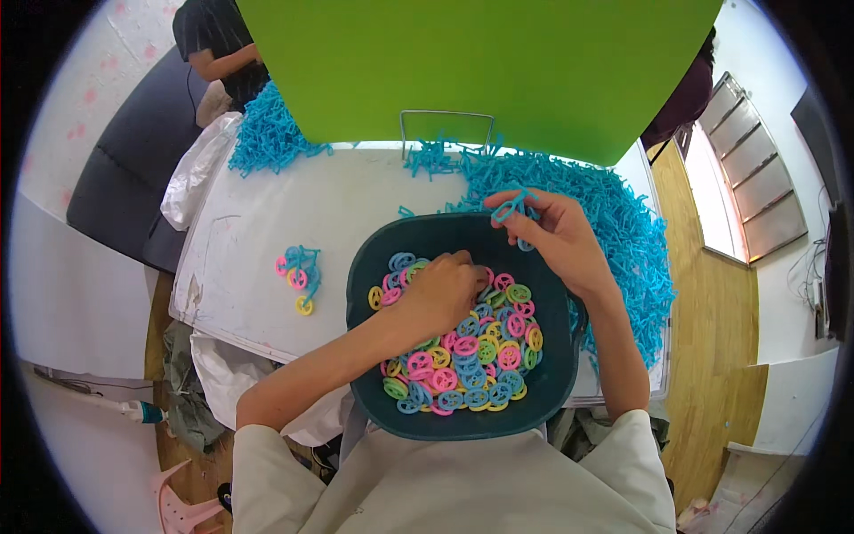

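A dark green plastic basin [360,356] in front of me holds many small spoked plastic wheels [467,345] in pink, yellow, blue and green. My left hand [440,294] reaches down into these wheels, fingers bent together; its fingertips are partly hidden, so what they pinch cannot be made out. Above the basin's far right rim, my right hand [560,233] is closed on a blue plastic link piece [509,210]. A blue wheel hangs just below those fingers, apparently joined to the piece. On the white table to the left lies a small cluster of blue pieces with colored wheels [301,278].
Loose blue plastic pieces [623,254] are heaped along the right and far side, with another heap [269,133] at the far left. A green panel [480,71] with a wire handle stands across the white table [240,258]. Another person [222,49] sits at the far left.
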Demonstrator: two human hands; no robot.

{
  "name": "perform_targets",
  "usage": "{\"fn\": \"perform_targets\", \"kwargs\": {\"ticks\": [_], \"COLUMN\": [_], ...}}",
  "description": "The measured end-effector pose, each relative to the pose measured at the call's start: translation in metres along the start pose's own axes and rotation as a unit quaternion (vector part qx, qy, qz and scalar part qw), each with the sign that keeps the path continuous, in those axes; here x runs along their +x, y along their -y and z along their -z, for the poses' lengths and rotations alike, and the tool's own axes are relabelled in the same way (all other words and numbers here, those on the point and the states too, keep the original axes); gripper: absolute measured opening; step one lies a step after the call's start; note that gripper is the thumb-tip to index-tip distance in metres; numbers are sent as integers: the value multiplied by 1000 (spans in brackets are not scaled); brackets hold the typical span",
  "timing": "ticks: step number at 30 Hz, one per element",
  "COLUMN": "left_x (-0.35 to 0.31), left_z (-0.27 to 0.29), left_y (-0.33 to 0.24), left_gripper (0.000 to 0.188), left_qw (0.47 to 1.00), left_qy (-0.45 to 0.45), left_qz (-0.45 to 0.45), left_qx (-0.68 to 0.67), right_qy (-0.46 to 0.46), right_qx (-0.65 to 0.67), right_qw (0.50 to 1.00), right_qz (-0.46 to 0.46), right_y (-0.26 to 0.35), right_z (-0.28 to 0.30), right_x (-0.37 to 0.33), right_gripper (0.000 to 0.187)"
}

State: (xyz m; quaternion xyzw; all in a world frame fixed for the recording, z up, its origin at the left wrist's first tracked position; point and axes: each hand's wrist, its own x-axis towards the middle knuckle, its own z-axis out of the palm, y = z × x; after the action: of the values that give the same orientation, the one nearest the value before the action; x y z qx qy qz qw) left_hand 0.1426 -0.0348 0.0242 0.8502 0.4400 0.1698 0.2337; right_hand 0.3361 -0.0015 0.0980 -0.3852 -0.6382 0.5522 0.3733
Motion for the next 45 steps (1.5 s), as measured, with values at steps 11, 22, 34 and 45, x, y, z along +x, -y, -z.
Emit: {"fn": "perform_targets", "kwargs": {"ticks": [11,22,34,45], "left_x": [6,11,13,8], "left_z": [13,50,46,44], "left_y": [-10,-20,-13,-20], "left_gripper": [16,23,6,8], "left_qw": [993,848,842,895], "left_qy": [-93,-235,-212,-247], "left_qz": [17,67,96,53], "left_qx": [-72,-469,-487,-367], "right_qy": [-22,-103,-104,-68], "right_qx": [46,-125,-98,-22], "right_qw": [999,985,983,997], "right_qz": [6,66,119,11], "right_y": [-10,-13,-18,-13], "right_z": [-6,-16,-27,-23], "right_x": [5,4,3,1], "right_gripper": [25,16,20,32]}}
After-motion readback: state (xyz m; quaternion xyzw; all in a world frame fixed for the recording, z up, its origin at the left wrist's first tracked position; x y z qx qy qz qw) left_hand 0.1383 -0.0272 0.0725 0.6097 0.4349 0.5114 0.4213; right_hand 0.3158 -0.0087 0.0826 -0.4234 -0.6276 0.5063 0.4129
